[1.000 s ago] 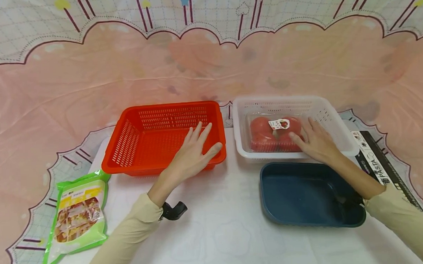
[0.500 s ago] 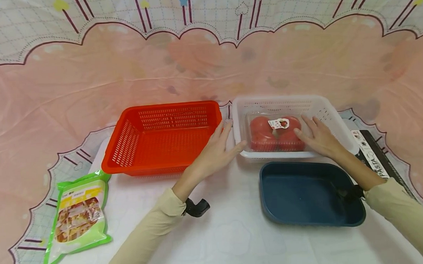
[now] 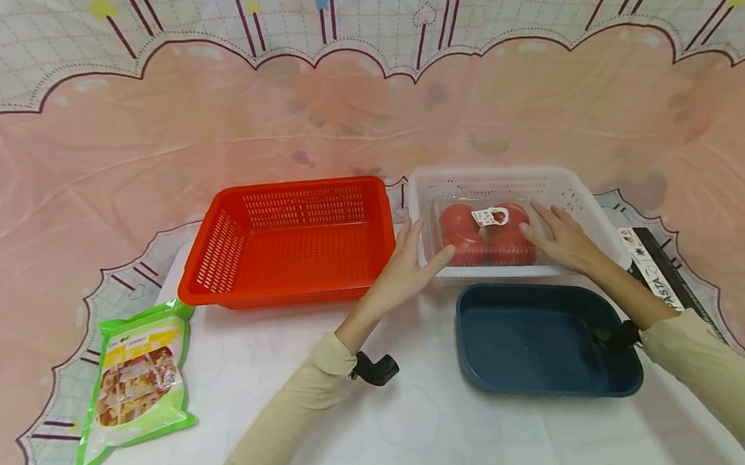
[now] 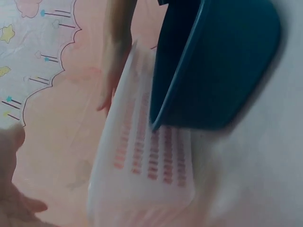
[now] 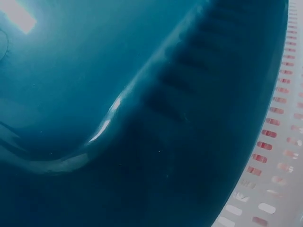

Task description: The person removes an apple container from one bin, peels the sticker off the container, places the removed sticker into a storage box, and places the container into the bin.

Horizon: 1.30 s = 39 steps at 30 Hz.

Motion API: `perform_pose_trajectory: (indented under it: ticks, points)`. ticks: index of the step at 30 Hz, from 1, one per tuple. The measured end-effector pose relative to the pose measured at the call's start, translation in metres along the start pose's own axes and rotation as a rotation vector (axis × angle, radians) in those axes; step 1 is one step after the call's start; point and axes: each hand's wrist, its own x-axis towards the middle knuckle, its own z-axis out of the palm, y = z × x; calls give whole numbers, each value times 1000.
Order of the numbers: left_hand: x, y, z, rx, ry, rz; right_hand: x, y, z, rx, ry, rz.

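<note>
A clear plastic pack of tomatoes (image 3: 488, 234) with a white label lies inside the white slotted basket (image 3: 570, 182). My right hand (image 3: 566, 241) is at the pack's right end, thumb and fingers spread and fairly straight. At the basket's left rim is my left hand (image 3: 405, 269), its thumb reaching over the front rim towards the pack and its fingers extended. In the left wrist view, part of the left hand (image 4: 12, 184) shows beside the white basket (image 4: 142, 151). The right wrist view has no hand in it, only the dark blue tub (image 5: 118, 123) and the basket's slotted side (image 5: 270, 137).
The dark blue tub (image 3: 540, 343) stands in front of the white basket, under my right forearm. To the left is a red basket (image 3: 305, 256). A green food bag (image 3: 135, 381) lies at far left, a black-and-white pasta box (image 3: 661, 275) at right.
My left hand has moved right, from over the red basket to the white basket's left rim. The right hand has shifted slightly right, to the pack's end.
</note>
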Motion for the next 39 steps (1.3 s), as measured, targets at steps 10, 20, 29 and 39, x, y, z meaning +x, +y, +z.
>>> perform_pose_trajectory:
  ticks: [10,20,29,39]
  points:
    - [1,-6,23,-173,131,-34,5,5,1,33,-46,21]
    - [13,-15,34,-209,138,-67,9,9,0,151,-68,-45]
    - [22,-26,43,-222,204,-63,11,12,-1,211,-136,-5]
    - [28,-45,53,-176,242,9,9,13,1,309,-203,56]
